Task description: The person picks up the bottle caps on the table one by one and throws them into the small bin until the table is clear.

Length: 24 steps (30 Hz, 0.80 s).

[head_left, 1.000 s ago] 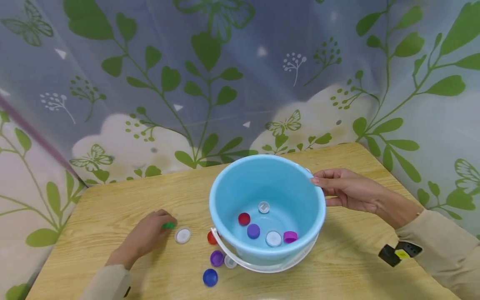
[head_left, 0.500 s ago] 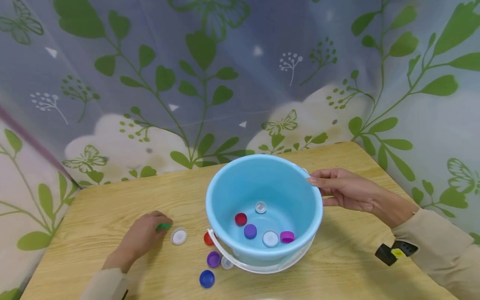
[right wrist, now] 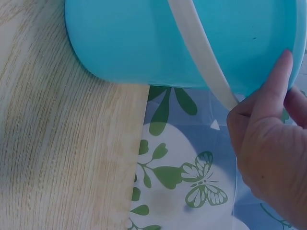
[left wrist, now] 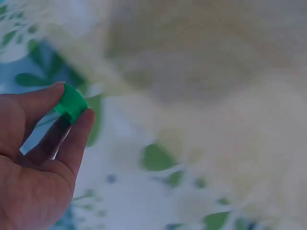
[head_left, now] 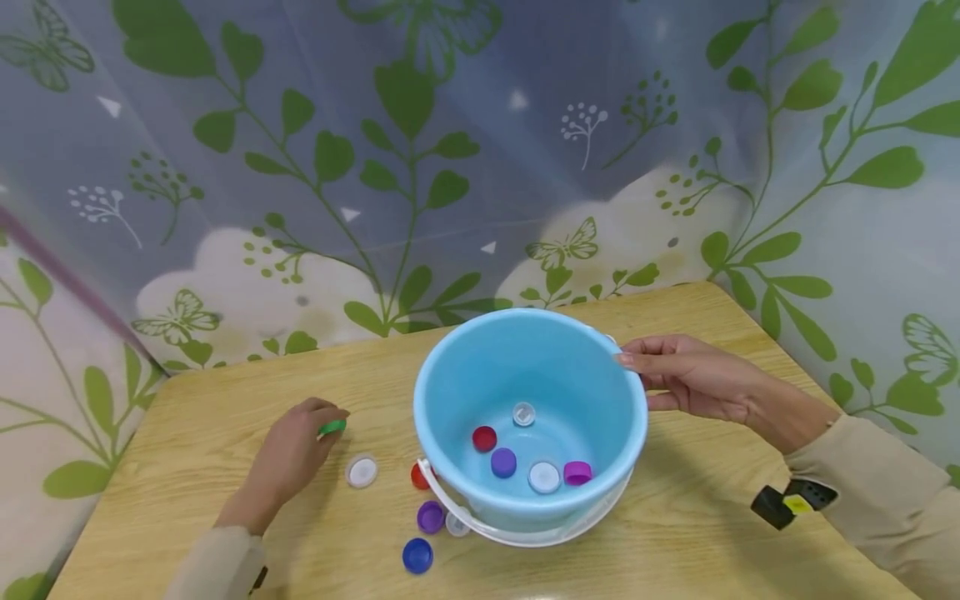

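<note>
Between thumb and fingertips, my left hand (head_left: 292,450) pinches a green bottle cap (head_left: 332,427) over the left part of the table; the left wrist view shows the same green cap (left wrist: 72,103) held at the fingertips. My right hand (head_left: 697,379) grips the rim of a light blue bucket (head_left: 525,354) at its right side, thumb over the edge. Inside the bucket lie a red cap (head_left: 484,438), a purple cap (head_left: 503,462), a pink cap (head_left: 577,473), a white cap (head_left: 543,477) and a clear cap (head_left: 523,413).
Left of the bucket on the wooden table (head_left: 225,417) lie a white cap (head_left: 362,472), a red cap (head_left: 422,476), a purple cap (head_left: 431,517), a clear cap (head_left: 457,524) and a blue cap (head_left: 417,556). The bucket's white handle (head_left: 536,537) hangs down in front. Patterned cloth (head_left: 480,167) stands behind.
My left hand has risen a little with the green cap, which shows more plainly now. The right hand and bucket hold still; the head view shifts slightly.
</note>
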Available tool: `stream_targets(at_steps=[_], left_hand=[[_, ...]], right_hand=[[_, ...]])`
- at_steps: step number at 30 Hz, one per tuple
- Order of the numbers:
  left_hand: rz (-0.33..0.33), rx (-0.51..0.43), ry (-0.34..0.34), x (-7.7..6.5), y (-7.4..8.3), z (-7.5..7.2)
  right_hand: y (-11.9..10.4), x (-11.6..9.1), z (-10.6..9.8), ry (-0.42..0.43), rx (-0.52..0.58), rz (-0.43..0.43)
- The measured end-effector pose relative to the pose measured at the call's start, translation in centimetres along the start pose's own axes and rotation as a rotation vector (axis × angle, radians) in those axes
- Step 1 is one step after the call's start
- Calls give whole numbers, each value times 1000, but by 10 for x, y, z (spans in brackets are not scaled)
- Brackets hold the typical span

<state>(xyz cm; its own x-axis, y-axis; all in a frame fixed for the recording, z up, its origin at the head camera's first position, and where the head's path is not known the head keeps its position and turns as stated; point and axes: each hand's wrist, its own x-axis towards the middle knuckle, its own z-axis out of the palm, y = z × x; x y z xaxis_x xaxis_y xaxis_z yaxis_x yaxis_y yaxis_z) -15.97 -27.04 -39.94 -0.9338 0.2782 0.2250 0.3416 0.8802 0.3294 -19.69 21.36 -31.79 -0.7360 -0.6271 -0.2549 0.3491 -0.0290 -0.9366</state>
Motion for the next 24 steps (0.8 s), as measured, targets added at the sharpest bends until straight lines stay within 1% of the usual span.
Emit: stream_targets(at_steps=[3,6,9,11,12,15,17,19,21,24], left_hand=[[70,-15,84,14,23,-17],[144,-39,199,29,50,-35],[203,-87,305,42,78,-52],[249,-126,349,49,97,-61],[278,-142,359,52,107,-65],[378,-174,351,60,133,-71],[446,-177,317,65,146,-71],[506,-152,263,69,157,-69],[544,-125,197,73,166,-65],[552,-79,89,78,174,-58]], right_hand=[[0,0,0,4,5,0],[1,0,1,5,8,-2],[1,0,1,7,10,-3],[1,0,2,13,10,-4],[1,0,2,12,11,-6],[1,-1,3,20,10,-8],[1,-1,5,24,4,-9],[1,-1,5,29,-2,-10],[1,-1,5,27,-5,-11],[1,-2,4,20,-2,-12]])
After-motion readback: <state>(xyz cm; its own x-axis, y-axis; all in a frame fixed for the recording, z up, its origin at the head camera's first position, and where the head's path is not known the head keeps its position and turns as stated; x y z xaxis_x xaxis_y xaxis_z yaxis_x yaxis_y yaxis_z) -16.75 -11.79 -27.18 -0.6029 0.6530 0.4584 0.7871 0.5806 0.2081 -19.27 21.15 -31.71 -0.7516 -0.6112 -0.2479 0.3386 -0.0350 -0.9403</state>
